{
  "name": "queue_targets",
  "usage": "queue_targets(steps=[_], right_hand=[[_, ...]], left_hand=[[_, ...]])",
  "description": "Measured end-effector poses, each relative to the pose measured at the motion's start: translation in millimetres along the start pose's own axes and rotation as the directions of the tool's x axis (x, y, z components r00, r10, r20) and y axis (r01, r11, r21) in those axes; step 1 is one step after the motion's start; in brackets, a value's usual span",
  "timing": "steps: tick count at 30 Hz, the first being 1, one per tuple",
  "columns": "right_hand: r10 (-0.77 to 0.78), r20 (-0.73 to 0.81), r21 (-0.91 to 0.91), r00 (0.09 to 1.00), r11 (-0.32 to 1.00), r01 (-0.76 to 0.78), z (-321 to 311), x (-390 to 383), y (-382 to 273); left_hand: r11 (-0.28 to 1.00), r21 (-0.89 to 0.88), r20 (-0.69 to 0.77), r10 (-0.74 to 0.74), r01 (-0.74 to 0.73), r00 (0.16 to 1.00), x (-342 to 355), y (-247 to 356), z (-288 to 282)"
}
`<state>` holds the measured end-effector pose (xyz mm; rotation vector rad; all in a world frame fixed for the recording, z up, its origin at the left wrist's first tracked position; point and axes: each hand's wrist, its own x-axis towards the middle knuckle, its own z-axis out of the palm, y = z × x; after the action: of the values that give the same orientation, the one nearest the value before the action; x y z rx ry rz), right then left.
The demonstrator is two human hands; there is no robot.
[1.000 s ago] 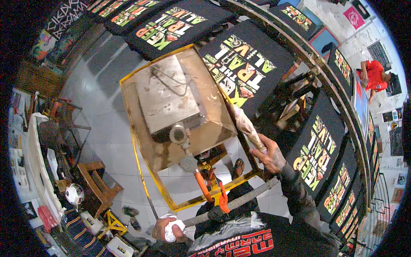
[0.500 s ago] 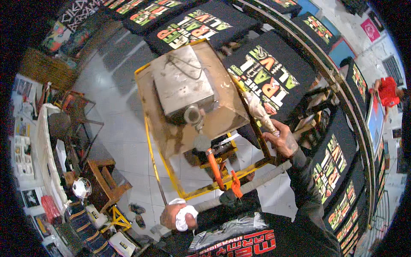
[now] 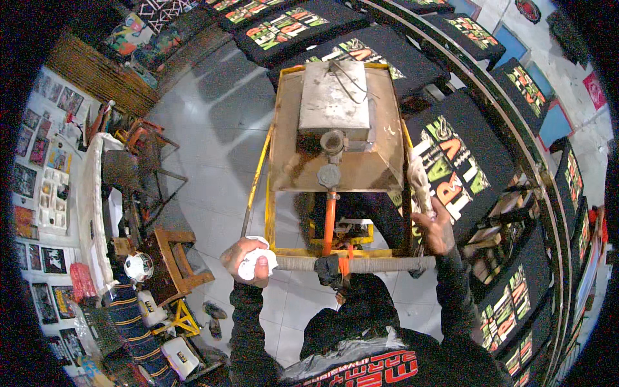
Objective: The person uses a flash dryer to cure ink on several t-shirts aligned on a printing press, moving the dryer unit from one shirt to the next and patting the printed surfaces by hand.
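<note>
My left hand (image 3: 240, 259) is closed on a bunched white cloth (image 3: 257, 259), beside the left end of a tape-wrapped crossbar (image 3: 380, 264) and below the lower end of a yellow side rod (image 3: 256, 177). My right hand (image 3: 436, 229) grips the near end of a cloth-wrapped side handle (image 3: 420, 184). Between my hands stands a heater: a grey metal box (image 3: 334, 97) on a flared, rust-stained hood (image 3: 287, 164), carried by a yellow frame (image 3: 269, 222). An orange hose (image 3: 329, 222) runs from its round fitting (image 3: 328, 175) toward the crossbar.
Black printed shirts lie on boards (image 3: 451, 161) along the right and far side, close to the hood. A curved metal rail (image 3: 535, 145) passes over them. On the left are a wooden stool (image 3: 180, 258), a ball (image 3: 138, 266) and a metal stand (image 3: 164, 168). Tiled floor (image 3: 216, 148) lies between.
The heater now sits squarer and further right in view, where it was slanted before. Both my hands keep their places on it, and the view has turned.
</note>
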<state>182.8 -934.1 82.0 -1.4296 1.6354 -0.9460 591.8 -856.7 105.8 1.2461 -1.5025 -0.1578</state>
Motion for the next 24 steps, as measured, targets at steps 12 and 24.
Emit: queue_targets(steps=[12,24], right_hand=[[0.066,-0.074,0.213,0.995,0.976,-0.049,24.9,37.5,-30.7],[0.117,-0.124,0.074,0.985,0.991,-0.109,24.3,68.0,-43.2]], left_hand=[[0.984,-0.104,0.107,-0.136,0.147,0.985,109.1,-65.3,36.8],[0.979,-0.144,0.123,-0.124,0.141,0.985,122.7,-87.2,55.4]])
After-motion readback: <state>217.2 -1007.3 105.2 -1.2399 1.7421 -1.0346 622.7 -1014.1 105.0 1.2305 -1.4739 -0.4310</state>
